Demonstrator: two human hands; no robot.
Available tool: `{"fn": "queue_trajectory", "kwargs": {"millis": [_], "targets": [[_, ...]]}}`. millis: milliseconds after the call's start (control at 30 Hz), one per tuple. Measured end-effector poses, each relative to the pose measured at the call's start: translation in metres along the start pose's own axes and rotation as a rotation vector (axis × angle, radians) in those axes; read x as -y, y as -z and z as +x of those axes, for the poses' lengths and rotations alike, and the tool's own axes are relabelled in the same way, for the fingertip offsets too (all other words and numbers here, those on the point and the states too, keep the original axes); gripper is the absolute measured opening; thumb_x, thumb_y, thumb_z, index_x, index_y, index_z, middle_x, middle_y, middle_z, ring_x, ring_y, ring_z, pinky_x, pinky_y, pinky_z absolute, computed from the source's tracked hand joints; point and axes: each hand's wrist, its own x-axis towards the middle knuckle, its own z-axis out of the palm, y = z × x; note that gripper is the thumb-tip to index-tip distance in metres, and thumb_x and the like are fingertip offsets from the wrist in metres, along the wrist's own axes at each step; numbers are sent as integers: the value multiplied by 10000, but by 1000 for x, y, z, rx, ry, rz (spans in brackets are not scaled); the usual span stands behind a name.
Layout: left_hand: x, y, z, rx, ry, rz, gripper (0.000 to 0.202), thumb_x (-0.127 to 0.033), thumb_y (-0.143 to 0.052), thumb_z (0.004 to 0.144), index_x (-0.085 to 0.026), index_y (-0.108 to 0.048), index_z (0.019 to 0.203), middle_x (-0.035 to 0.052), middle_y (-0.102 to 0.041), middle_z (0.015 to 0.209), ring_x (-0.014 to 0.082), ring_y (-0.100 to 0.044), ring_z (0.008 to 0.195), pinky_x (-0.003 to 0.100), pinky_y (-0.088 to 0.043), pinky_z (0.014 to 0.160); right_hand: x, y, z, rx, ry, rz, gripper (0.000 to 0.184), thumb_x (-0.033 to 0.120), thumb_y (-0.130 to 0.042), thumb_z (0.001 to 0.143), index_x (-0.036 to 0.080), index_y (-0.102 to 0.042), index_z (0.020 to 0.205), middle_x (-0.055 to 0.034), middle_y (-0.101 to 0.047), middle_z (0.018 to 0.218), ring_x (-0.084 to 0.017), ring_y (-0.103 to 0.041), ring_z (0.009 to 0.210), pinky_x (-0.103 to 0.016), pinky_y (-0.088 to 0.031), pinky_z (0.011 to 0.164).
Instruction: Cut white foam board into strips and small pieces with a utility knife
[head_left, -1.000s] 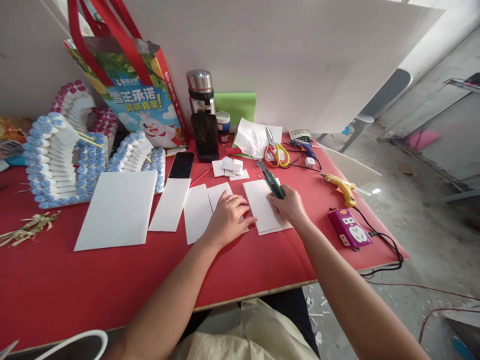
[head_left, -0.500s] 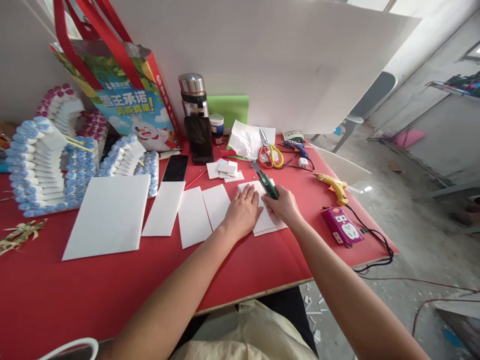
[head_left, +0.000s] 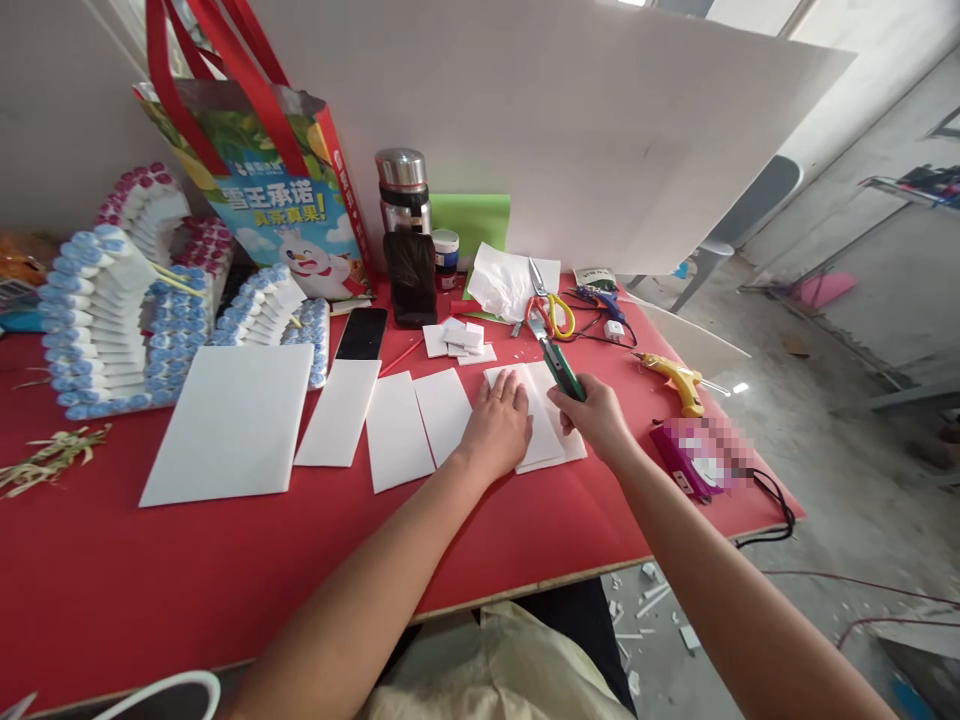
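Note:
My right hand (head_left: 592,408) is closed around a green utility knife (head_left: 561,368), its blade pointing away from me above the white foam boards. Flat on the upper foam board (head_left: 541,425) lies my left hand (head_left: 498,420), fingers stretched forward. Another foam board (head_left: 566,425) shows beneath it, its right part uncovered. Just left of my left hand are two white foam rectangles (head_left: 400,430) side by side. Farther left lie a narrow foam strip (head_left: 339,415) and a large foam board (head_left: 229,425). Small foam pieces (head_left: 463,340) sit beyond my hands.
Red-and-yellow scissors (head_left: 553,312) lie beyond the knife. On the right are a yellow glue gun (head_left: 675,383) and a purple power socket (head_left: 686,465) with a cord. A phone (head_left: 362,333), thermos (head_left: 403,190), carrier bag (head_left: 289,210) and blue-tipped foam models (head_left: 112,330) stand behind.
My right hand with the knife has lifted slightly off the board and shifted right. My left hand stays pressed on the board. The whole view has shifted a little.

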Motion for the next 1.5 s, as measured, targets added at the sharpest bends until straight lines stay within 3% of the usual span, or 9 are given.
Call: {"fn": "queue_trajectory", "kwargs": {"millis": [167,267,667,900,1300,1500], "targets": [[0,-2,-2,-27,6,-47,508,-276,-397,990,21,-459,1397,270,-374,1551,356,-267,1498,547,-290,1188,-4,-22,2,-129,82,-207,278,382,-696,685,209,-619,889,22,-616,642,-183,-574,594,-283,-441,575],[2,-2,-3,-47,4,-73,510,-284,-407,986,10,-449,1401,262,-376,1554,346,-264,1501,541,-282,1196,-4,-23,1,-128,128,-251,249,362,-673,692,205,-642,883,14,-633,708,-183,-567,662,-279,-428,629],[4,-1,-4,-70,-7,-134,482,-266,-396,982,-15,-432,1392,260,-386,1546,342,-279,1497,535,-279,1204,-8,-16,5,-5,108,-179,247,357,-653,720,211,-654,918,52,-529,579,-162,-508,554,-258,-392,536],[5,0,-4,-83,-12,-168,463,-270,-406,974,-52,-436,1382,246,-404,1537,334,-301,1490,528,-308,1192,-5,-14,3,4,117,-189,221,358,-640,721,220,-641,893,49,-536,584,-169,-518,563,-260,-396,533],[3,2,-5,-49,-10,-122,493,-269,-376,996,2,-408,1406,264,-366,1554,335,-253,1507,517,-274,1212,-8,-14,4,19,118,-190,252,352,-633,736,216,-656,946,61,-526,575,-160,-513,550,-257,-391,540],[5,0,-6,-96,-14,-145,454,-270,-400,987,-47,-443,1380,244,-405,1537,321,-295,1494,524,-299,1196,-7,-15,3,16,116,-208,251,365,-627,739,219,-648,942,46,-552,605,-168,-525,565,-259,-388,540]]}}
